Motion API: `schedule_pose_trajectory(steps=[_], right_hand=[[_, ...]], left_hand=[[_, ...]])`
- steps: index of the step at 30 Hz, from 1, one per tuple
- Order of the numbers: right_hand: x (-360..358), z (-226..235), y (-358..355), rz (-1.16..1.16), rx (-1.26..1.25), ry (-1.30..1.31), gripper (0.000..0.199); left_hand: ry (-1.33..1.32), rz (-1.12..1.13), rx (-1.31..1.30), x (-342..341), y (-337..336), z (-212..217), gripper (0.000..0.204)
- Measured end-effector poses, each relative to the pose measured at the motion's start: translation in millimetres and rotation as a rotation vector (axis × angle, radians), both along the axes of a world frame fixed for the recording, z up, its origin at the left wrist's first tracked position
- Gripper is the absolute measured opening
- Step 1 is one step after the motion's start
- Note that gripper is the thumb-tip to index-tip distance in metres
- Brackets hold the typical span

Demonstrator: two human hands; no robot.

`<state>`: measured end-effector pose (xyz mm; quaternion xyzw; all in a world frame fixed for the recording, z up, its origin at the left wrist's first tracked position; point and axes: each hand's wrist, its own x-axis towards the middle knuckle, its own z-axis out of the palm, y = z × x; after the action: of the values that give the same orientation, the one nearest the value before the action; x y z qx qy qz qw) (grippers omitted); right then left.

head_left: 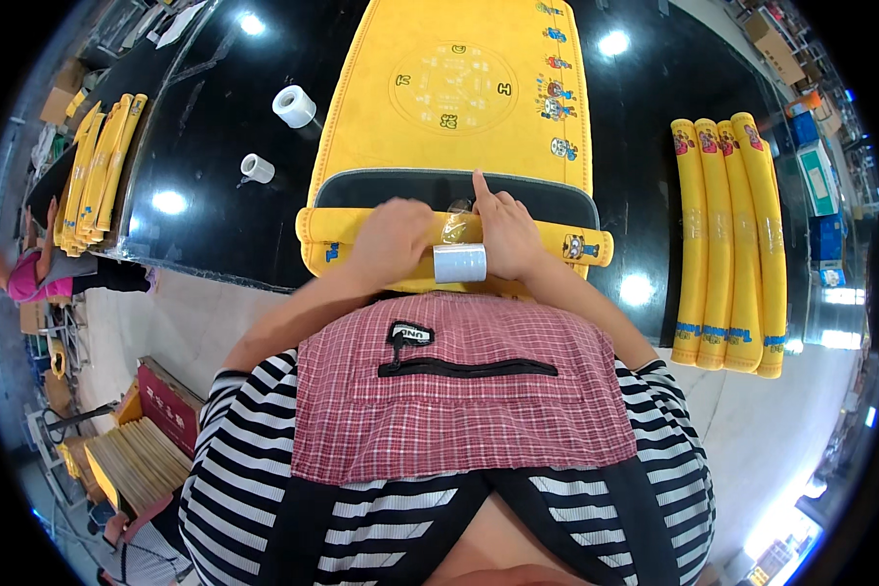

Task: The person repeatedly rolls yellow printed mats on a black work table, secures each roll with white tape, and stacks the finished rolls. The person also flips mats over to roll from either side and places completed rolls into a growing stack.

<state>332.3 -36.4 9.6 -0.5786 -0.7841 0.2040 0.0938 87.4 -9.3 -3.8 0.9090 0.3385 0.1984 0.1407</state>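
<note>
In front of me lies a yellow printed mat with a dark underside, its near end rolled into a tube. A strip of clear tape crosses the middle of the tube, and a whitish tape roll sits at its near side. My left hand is closed on top of the tube, left of the tape; whatever its curled fingers hold is hidden. To the right of the tape, my right hand presses on the tube with fingers stretched out, the index finger pointing away from me.
On the black table stand a large tape roll and a smaller one. Several rolled yellow mats lie at the right edge, more rolled mats at the left. Another person is at the far left; cartons stand lower left.
</note>
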Motion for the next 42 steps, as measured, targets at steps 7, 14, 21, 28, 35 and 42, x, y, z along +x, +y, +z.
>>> schedule_pose_trajectory(steps=[7,14,21,28,35,42], right_hand=[[13.1,-11.9,23.4,0.039,0.194,0.097,0.101],[20.7,-16.0,22.7,0.25,0.43,0.455,0.06],[9.2,-32.6,41.7,0.145,0.567,0.301,0.053],[22.1,-6.5,159.9,-0.151,-0.096,0.427,0.036],[45.3,-29.2,223.5,-0.168,-0.044,0.613,0.026],[41.6,-28.0,153.2,0.322,0.535,0.462,0.052]], left_hand=[[0.046,0.097,0.222,9.9,-14.8,-16.8,0.071],[0.418,0.137,-0.089,42.1,67.5,18.3,0.073],[0.542,-0.026,-0.245,49.0,127.0,31.1,0.071],[0.256,0.104,0.096,40.6,145.9,-5.7,0.066],[0.299,0.073,0.305,37.0,171.2,-21.2,0.069],[0.294,-0.045,0.077,38.5,177.4,-0.4,0.054]])
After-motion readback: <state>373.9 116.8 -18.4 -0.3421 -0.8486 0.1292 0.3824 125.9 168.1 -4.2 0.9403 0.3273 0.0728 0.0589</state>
